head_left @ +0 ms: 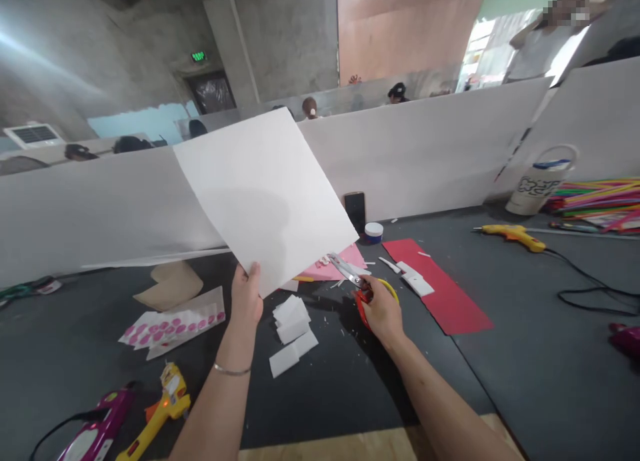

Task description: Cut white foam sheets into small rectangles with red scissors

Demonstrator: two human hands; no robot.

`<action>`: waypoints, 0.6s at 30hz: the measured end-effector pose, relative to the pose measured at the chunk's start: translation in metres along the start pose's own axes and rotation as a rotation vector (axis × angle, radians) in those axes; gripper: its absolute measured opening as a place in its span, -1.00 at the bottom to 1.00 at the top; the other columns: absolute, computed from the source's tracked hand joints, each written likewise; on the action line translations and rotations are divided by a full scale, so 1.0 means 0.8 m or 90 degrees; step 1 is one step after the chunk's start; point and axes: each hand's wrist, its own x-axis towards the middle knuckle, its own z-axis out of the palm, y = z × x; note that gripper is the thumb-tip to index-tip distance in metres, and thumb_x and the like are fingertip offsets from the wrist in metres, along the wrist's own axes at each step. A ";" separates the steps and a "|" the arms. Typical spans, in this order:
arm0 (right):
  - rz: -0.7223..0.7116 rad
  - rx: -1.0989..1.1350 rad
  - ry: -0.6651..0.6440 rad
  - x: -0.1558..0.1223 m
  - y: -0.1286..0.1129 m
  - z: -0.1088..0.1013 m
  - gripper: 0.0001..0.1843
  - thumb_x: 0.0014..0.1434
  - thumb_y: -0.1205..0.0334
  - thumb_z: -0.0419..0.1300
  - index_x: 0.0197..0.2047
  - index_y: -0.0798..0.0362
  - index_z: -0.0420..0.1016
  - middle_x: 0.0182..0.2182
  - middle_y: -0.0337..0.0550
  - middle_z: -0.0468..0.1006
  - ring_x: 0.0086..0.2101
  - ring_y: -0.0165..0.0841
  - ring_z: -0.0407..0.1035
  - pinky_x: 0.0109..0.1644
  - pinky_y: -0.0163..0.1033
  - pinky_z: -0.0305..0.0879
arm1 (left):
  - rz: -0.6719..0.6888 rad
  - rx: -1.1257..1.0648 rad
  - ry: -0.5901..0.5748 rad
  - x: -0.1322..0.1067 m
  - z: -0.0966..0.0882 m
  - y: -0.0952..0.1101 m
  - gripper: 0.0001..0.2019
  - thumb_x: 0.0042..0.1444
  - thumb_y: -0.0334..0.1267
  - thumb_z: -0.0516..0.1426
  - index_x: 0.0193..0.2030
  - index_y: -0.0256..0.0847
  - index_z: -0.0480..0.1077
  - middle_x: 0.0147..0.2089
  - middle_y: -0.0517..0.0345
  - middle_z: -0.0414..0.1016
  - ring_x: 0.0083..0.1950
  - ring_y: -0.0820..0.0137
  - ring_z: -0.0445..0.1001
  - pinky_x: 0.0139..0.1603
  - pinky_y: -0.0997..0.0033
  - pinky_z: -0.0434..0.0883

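Observation:
My left hand (246, 300) is closed on the bottom corner of a large white sheet of paper (265, 198), holding it up tilted over the table. My right hand (383, 311) grips a pair of scissors (357, 281) with red and yellow handles. Their metal blades are slightly apart and point toward the sheet's lower right edge, close to it. Small cut white paper pieces (293, 331) lie on the dark table just below both hands.
A red paper strip (445, 294) and pink paper (335, 268) lie beyond the scissors. Glue guns sit at the near left (157, 411) and far right (515, 236). A sticker sheet (173, 324), small tub (373, 231), white bucket (543, 178) and coloured sticks (597, 198) are around. White partitions (425, 148) ring the table.

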 end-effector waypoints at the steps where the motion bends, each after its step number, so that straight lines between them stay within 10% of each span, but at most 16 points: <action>1: 0.003 0.013 0.009 0.000 0.000 0.000 -0.60 0.15 0.08 0.15 0.05 -0.03 0.43 -0.18 -0.10 0.59 -0.23 -0.21 0.47 -0.17 -0.16 0.36 | -0.003 0.004 0.005 -0.006 0.003 0.000 -0.55 0.10 0.00 0.23 0.08 -0.13 0.35 0.14 -0.08 0.52 0.15 0.12 0.50 0.18 0.02 0.44; 18: 0.060 0.603 0.090 -0.010 -0.068 -0.023 -0.54 0.06 -0.01 0.31 -0.08 -0.12 0.19 -0.33 -0.30 0.46 -0.44 -0.42 0.42 -0.32 -0.27 0.41 | -0.153 -0.104 -0.048 -0.148 0.087 -0.002 -0.43 0.11 -0.03 0.20 0.27 0.01 0.23 0.17 -0.06 0.49 0.13 0.20 0.52 0.16 0.14 0.44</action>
